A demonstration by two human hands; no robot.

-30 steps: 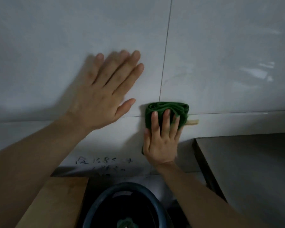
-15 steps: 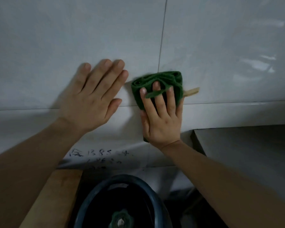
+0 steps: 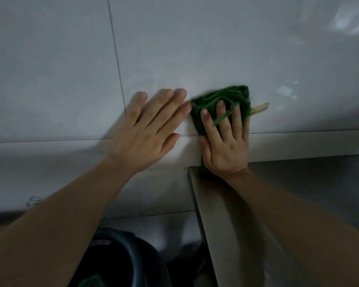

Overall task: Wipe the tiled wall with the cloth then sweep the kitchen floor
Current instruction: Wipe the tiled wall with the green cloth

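Cloth (image 3: 220,100) under right hand (image 3: 226,150), beside counter edge (image 3: 197,195).

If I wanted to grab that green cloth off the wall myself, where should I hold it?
Probably the bunched top edge of the green cloth. The right hand lies flat over its lower part, pressing it to the tiled wall, so only the top folds poke out past the fingertips. Come from above and pinch those thick folds. The left hand blocks the left side.
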